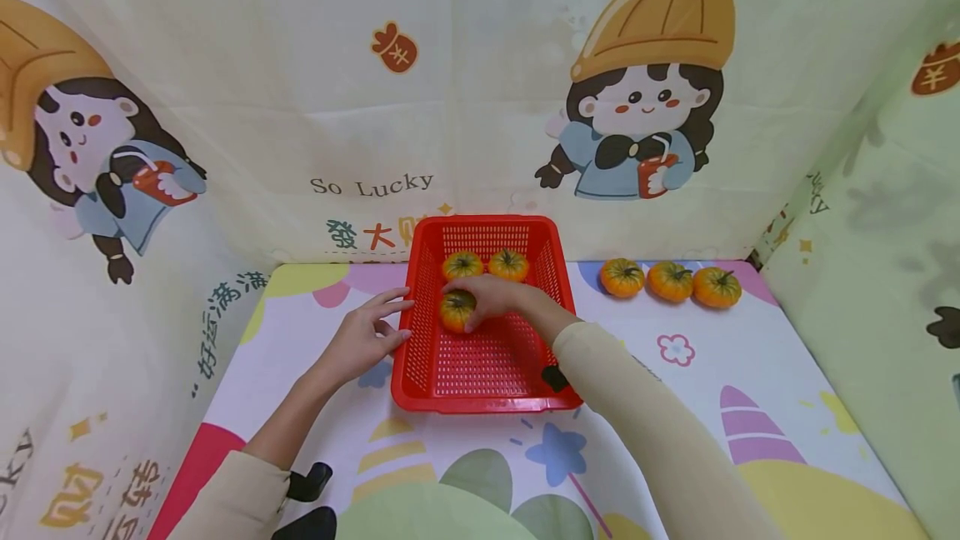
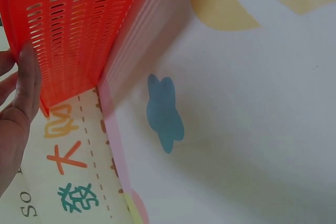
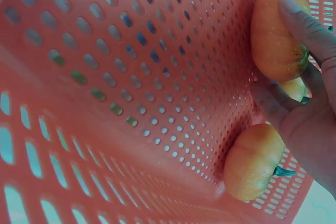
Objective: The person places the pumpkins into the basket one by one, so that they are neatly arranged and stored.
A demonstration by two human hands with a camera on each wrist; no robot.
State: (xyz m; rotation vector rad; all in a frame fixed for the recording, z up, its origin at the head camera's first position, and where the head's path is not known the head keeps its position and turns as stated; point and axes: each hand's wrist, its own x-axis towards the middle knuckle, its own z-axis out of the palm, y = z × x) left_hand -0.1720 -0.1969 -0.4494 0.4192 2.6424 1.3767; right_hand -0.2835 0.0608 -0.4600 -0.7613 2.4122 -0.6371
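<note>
Three pumpkins (image 1: pixel 670 282) beside red basket (image 1: pixel 487 403)

Cartoon-printed backdrop (image 1: pixel 487 107) — colourful patterned tablecloth (image 1: pixel 735 357).

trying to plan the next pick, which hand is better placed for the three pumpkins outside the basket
Probably the right hand, once it releases the pumpkin it grips: it is nearer the three pumpkins, right of the red basket, while the left hand touches the basket's left rim.
</note>
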